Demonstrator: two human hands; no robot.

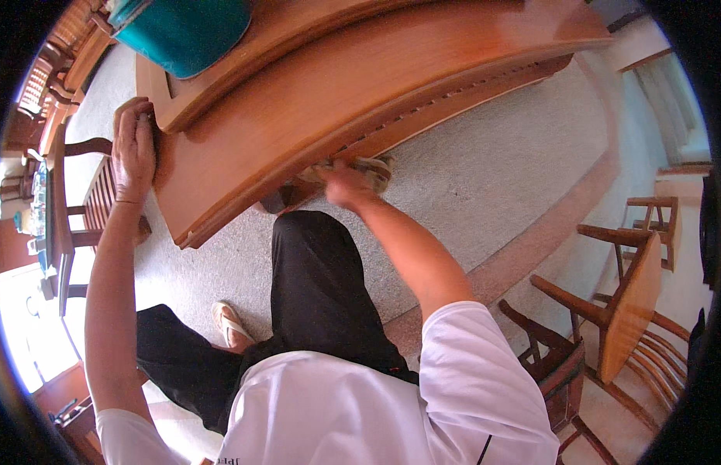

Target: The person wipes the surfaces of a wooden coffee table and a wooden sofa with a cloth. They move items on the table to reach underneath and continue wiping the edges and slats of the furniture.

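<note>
A long, polished brown wooden piece of furniture (291, 125), perhaps a low table or bench, stretches across the upper part of the head view. My left hand (134, 148) grips its left end, fingers bent over the edge. Below the front edge, my right hand (344, 181) is blurred and holds a crumpled, pale patterned cloth (379, 170). This cloth is close against the lower wooden part, under a row of small notches. Where it touches the wood is partly hidden by the hand.
A teal bucket (186, 40) stands on the furniture's upper level. Several wooden chairs (631, 308) lie or stand at the right, over the grey floor (471, 192). A slatted wooden chair (102, 186) and a table (59, 221) with things on it are at the left.
</note>
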